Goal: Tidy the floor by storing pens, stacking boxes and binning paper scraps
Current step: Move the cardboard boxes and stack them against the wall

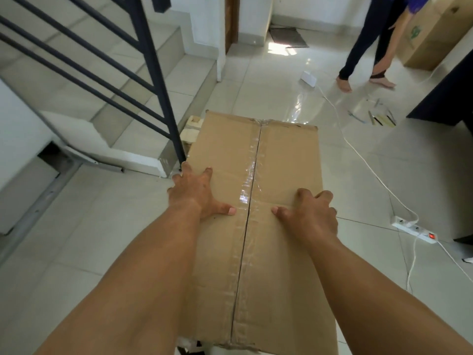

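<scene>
Both hands are pressing on the taped cardboard box lying beneath them on the floor. The left hand is lying flat with fingers spread at the box's left edge. The right hand is curling loosely, fingertips touching the top.

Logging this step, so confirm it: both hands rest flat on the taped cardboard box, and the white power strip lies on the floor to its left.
One error: the power strip lies right of the cardboard box, as the head view shows. Left hand and right hand do rest on it.

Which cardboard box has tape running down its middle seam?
The long cardboard box under both hands, beside the stair railing. The other box, far right behind the standing person, shows a green logo instead.
</scene>
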